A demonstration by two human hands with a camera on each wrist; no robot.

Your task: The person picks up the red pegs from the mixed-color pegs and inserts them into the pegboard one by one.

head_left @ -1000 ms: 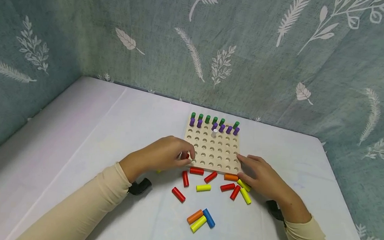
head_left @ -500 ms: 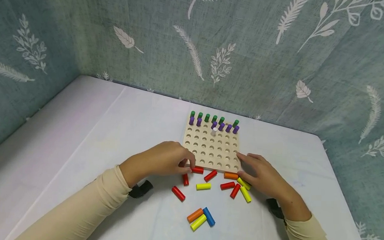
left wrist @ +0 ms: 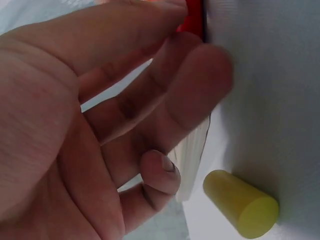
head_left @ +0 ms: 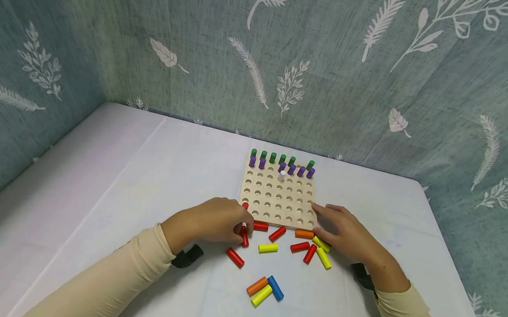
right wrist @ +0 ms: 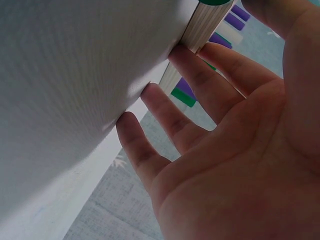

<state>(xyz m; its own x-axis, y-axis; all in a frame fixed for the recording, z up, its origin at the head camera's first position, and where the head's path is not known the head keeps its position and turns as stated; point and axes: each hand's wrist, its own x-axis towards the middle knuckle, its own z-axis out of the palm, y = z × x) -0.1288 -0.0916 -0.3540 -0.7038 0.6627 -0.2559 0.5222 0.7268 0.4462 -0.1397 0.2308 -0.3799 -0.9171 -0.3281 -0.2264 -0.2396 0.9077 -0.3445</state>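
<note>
My left hand (head_left: 220,220) is at the front left corner of a pale wooden pegboard (head_left: 284,197), with thumb and fingertips pinching a red peg (head_left: 244,237) low over the cloth. In the left wrist view that red peg (left wrist: 194,22) shows beside the thumb tip, while the other fingers curl loosely. Another red peg (head_left: 245,206) rises at the board's left side, partly hidden by the hand. At the board's right edge, my right hand (head_left: 350,234) rests with fingers extended; fingertips touch the board's side (right wrist: 205,30) in the right wrist view.
Green pegs (head_left: 272,157) and purple pegs (head_left: 301,171) fill most of the two back rows, with one white peg (head_left: 282,176) before them. Several red, yellow and orange pegs lie along the front; an orange, a yellow and a blue peg (head_left: 276,288) lie nearer. A patterned cloth (head_left: 223,73) hangs behind.
My left hand has moved from the board's left front holes down to a red peg lying before it. The red peg it held earlier now stands at the board's left side. The right hand stays put.
</note>
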